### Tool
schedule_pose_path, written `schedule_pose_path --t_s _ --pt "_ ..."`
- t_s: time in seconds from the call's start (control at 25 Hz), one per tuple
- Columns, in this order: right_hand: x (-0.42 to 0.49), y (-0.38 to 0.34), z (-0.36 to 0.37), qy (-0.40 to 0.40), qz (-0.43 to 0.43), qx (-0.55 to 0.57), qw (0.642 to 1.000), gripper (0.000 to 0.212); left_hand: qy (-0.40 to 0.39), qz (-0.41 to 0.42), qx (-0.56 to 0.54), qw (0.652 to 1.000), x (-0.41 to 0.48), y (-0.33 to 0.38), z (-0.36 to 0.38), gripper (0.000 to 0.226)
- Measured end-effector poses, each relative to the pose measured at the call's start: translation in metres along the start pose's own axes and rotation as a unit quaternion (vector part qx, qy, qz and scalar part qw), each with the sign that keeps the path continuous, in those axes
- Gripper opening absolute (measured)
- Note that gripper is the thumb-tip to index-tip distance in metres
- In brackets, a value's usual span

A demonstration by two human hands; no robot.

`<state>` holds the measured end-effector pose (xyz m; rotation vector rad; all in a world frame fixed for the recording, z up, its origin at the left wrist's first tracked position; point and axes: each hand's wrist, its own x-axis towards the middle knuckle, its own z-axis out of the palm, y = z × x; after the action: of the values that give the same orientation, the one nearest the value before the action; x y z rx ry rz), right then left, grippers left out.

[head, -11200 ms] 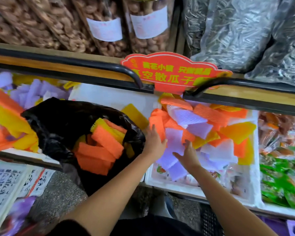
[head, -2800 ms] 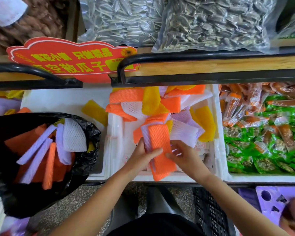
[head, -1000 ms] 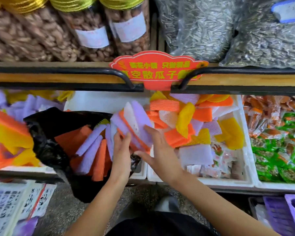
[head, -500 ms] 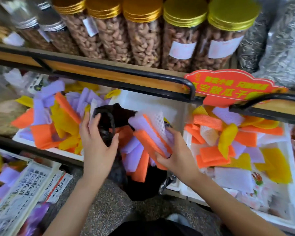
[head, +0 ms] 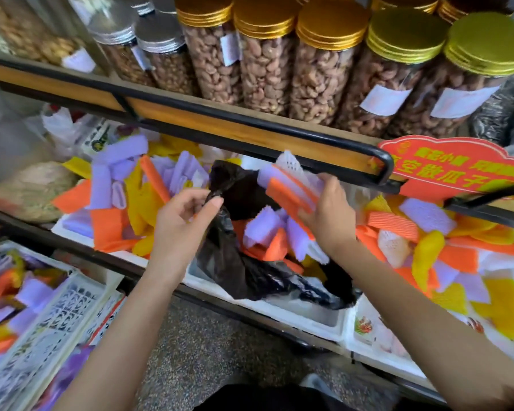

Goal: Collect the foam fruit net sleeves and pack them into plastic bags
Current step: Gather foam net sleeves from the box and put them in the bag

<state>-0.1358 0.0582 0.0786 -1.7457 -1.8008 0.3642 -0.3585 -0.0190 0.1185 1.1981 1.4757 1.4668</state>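
Observation:
A black plastic bag (head: 235, 262) stands open in a white foam box, partly filled with orange and purple foam net sleeves (head: 267, 232). My left hand (head: 181, 221) pinches the bag's rim at its left side and holds it up. My right hand (head: 330, 215) grips a stack of sleeves (head: 291, 188), orange, purple and white, just over the bag's mouth. More loose sleeves lie in a pile to the left (head: 122, 200) and in another pile in the right foam box (head: 445, 247).
A black metal rail (head: 250, 120) and wooden shelf edge run above the boxes, with gold-lidded nut jars (head: 267, 54) on top. A red sign (head: 457, 164) hangs at right. A white lattice basket (head: 42, 327) with sleeves sits low left. Speckled floor lies below.
My left hand has taken hold of the bag's rim and lifted it. My right hand has carried the sleeve stack up over the bag's opening. The view shifted left.

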Motion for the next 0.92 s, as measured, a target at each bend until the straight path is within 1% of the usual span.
schedule_pose_path --t_s 0.08,0.12,0.16,0.2,0.24,0.28,0.32,0.36,0.4,0.44,0.52,0.56,0.6,0.68,0.76,0.8,0.88,0.92 --pt "0.007 -0.022 0.005 0.056 -0.012 0.014 0.998 0.065 0.037 0.026 0.006 0.999 0.003 0.002 -0.011 0.011" --pt "0.005 -0.031 0.010 0.069 -0.025 0.020 0.997 0.062 0.049 0.032 0.018 0.998 0.002 -0.002 -0.017 0.012" --pt "0.001 -0.038 0.018 0.066 -0.048 0.016 0.997 0.059 0.054 0.027 0.027 0.998 0.001 -0.009 -0.023 0.009" --pt "-0.006 -0.042 0.028 0.041 -0.083 0.001 0.996 0.056 0.054 0.016 0.040 0.998 -0.001 -0.018 -0.029 0.008" --pt "-0.013 -0.042 0.041 -0.008 -0.121 -0.022 0.992 0.054 0.055 0.002 0.049 0.997 -0.005 -0.027 -0.033 0.016" --pt "-0.019 -0.042 0.054 -0.081 -0.148 -0.049 0.985 0.054 0.056 -0.013 0.051 0.997 -0.010 -0.036 -0.036 0.024" --pt "-0.025 -0.040 0.067 -0.163 -0.157 -0.076 0.971 0.054 0.063 -0.029 0.046 0.997 -0.014 -0.044 -0.039 0.024" --pt "-0.029 -0.038 0.079 -0.238 -0.152 -0.093 0.955 0.054 0.070 -0.042 0.035 0.996 -0.018 -0.047 -0.039 0.017" --pt "-0.032 -0.036 0.090 -0.298 -0.143 -0.098 0.939 0.054 0.077 -0.049 0.029 0.995 -0.022 -0.049 -0.038 0.011" --pt "-0.034 -0.033 0.100 -0.348 -0.136 -0.104 0.922 0.052 0.081 -0.050 0.033 0.995 -0.025 -0.050 -0.037 0.011" --pt "-0.035 -0.031 0.112 -0.418 -0.137 -0.141 0.887 0.045 0.082 -0.047 0.040 0.995 -0.028 -0.051 -0.036 0.011" --pt "-0.034 -0.030 0.114 -0.436 -0.137 -0.149 0.877 0.044 0.078 -0.044 0.044 0.995 -0.028 -0.051 -0.034 0.011" --pt "-0.033 -0.028 0.112 -0.446 -0.131 -0.139 0.874 0.046 0.071 -0.040 0.046 0.996 -0.028 -0.051 -0.032 0.010" --pt "-0.034 -0.023 0.097 -0.444 -0.120 -0.078 0.884 0.049 0.060 -0.039 0.057 0.996 -0.030 -0.046 -0.026 0.009" --pt "-0.041 -0.011 0.067 -0.410 -0.133 0.007 0.902 0.042 0.054 -0.004 0.100 0.994 -0.034 -0.035 -0.014 0.015" --pt "-0.046 -0.001 0.050 -0.369 -0.139 0.041 0.918 0.037 0.063 0.042 0.149 0.986 -0.035 -0.030 -0.008 0.016" --pt "-0.058 0.032 0.017 -0.247 -0.121 0.081 0.958 0.027 0.077 0.159 0.258 0.950 -0.038 -0.017 0.009 0.021" --pt "-0.066 0.055 0.000 -0.181 -0.097 0.087 0.975 0.024 0.068 0.204 0.276 0.937 -0.039 -0.011 0.024 0.025"
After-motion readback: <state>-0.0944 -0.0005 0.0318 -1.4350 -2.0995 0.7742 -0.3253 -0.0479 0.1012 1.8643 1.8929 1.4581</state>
